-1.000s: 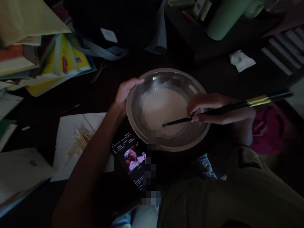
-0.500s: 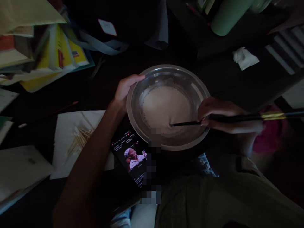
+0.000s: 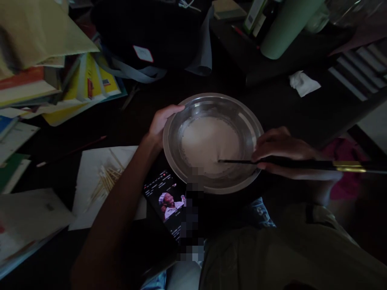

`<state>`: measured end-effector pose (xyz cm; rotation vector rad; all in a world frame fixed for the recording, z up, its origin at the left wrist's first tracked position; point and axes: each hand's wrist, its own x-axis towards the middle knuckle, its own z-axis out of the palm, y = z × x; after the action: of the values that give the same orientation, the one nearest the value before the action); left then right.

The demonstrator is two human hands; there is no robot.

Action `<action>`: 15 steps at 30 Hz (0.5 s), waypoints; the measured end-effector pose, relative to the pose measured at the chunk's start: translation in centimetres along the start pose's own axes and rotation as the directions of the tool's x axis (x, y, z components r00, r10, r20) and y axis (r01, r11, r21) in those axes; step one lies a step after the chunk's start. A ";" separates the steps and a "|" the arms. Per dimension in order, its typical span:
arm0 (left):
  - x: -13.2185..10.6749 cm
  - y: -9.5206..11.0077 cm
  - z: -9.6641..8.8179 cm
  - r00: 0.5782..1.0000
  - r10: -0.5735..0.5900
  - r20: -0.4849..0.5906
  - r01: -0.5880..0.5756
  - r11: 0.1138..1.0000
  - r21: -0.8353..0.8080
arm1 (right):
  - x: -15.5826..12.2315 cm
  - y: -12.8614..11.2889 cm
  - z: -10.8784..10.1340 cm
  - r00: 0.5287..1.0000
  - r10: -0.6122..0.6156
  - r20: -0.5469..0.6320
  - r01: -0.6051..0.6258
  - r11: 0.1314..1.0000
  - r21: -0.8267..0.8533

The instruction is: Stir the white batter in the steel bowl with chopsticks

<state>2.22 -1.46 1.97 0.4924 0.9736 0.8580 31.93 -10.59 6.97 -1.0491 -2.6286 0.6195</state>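
Observation:
A steel bowl [image 3: 248, 121] holds a pale, milky batter [image 3: 208, 143]. My left hand [image 3: 160, 121] grips the bowl's left rim, fingers curled over the edge. At the bowl's right rim my right hand [image 3: 284, 153] is closed round black chopsticks [image 3: 302, 164] with a gold band near the far end. The chopstick tips dip into the batter near its lower right part. The scene is dim.
A lit phone [image 3: 166, 201] lies just below the bowl on the left. White paper with wooden sticks [image 3: 105, 181] sits further left. Stacked books and papers [image 3: 60, 76] fill the upper left, a dark bag [image 3: 151, 36] the top, a green bottle [image 3: 287, 28] and crumpled tissue [image 3: 302, 82] the upper right.
My right hand has drawn back from over the batter to the bowl's right rim, the chopsticks levelling out and their tips shifting slightly right. My left hand stays on the rim.

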 end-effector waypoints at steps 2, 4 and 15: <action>0.1 0.0 -0.1 1.000 -0.001 -0.009 0.001 1.000 -0.007 | 2.2 -0.4 0.2 0.991 -0.114 0.063 0.111 0.992 0.055; 0.2 0.1 -0.1 1.000 -0.007 -0.024 0.007 1.000 -0.006 | 4.6 -0.4 0.2 0.992 -0.104 0.074 0.103 0.994 0.026; 0.5 0.0 -0.1 0.999 0.000 -0.035 0.002 0.998 0.061 | 3.6 3.0 -1.7 0.957 -0.260 0.127 0.250 0.964 0.092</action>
<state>2.24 -1.08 1.70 0.5302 1.0340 0.8402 31.79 -5.65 7.26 -0.6503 -2.7718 0.7474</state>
